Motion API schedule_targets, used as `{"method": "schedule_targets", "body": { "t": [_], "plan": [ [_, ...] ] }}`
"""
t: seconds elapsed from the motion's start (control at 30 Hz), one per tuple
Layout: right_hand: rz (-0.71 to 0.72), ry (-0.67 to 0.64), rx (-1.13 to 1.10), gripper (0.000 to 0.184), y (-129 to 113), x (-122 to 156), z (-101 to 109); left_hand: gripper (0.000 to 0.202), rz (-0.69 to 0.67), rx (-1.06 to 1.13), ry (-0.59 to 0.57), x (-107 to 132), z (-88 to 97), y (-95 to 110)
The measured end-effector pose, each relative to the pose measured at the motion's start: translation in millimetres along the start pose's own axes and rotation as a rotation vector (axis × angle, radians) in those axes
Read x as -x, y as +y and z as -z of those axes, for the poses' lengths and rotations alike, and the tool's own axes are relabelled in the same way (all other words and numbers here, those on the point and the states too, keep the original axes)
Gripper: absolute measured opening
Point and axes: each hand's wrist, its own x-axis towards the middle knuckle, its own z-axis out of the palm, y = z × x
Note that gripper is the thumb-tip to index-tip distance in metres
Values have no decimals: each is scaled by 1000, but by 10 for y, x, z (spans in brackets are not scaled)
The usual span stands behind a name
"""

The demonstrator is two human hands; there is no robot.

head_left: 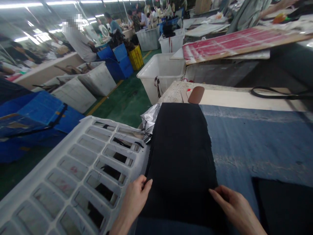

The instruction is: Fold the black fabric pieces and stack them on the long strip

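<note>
A long black fabric panel (182,147) with frayed side edges lies on the blue-grey work surface (256,140). Thumb and fingers of my left hand (137,195) pinch its left edge. Across from it, my right hand (231,202) grips the right edge between thumb and forefinger, fingers curled. More black fabric (286,207) rests at the lower right, apart from the panel. Beyond the panel's far end sits a brown rounded piece (196,94), perhaps leather.
A white slatted plastic crate (66,199) stands left of the table, a crumpled silver bag (150,117) at its corner. Farther off are a white bin (162,67), blue bins (44,114) and a red-topped board (232,44). A black strap (271,93) lies at right. Several people work behind.
</note>
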Motion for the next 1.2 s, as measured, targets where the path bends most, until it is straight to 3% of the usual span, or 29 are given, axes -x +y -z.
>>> {"method": "schedule_targets", "body": {
  "t": [0.47, 1.2],
  "plan": [
    [-3, 97, -68, 31, -197, 83, 55, 37, 40, -26, -82, -69, -75, -135],
    [-46, 161, -55, 21, -256, 113, 81, 37, 42, -256, -100, -88, -23, -121]
  ]
}}
